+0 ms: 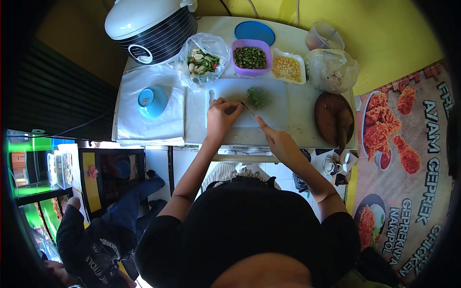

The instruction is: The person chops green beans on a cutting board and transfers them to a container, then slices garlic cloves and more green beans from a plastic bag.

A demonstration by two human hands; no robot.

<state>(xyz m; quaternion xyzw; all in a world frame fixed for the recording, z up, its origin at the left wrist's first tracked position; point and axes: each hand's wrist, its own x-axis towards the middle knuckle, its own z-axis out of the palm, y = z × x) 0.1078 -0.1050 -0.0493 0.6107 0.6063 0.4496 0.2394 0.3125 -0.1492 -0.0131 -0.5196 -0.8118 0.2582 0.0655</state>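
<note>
My left hand (221, 116) rests on a white cutting board (283, 120) with fingers curled, pinning down a thin green vegetable that is mostly hidden under the fingertips. My right hand (278, 141) grips a knife (247, 107) whose blade points at those fingertips. Just beyond the blade lies a small pile of chopped greens (258, 97). Behind the board stands a purple container of chopped greens (250, 57).
The table also holds a rice cooker (144, 26), an upturned blue bowl (152, 101), a bag of mixed vegetables (204, 62), a tray of yellow bits (288, 68), another bag (332, 69) and a brown round board (333, 117). A person (96, 230) sits at lower left.
</note>
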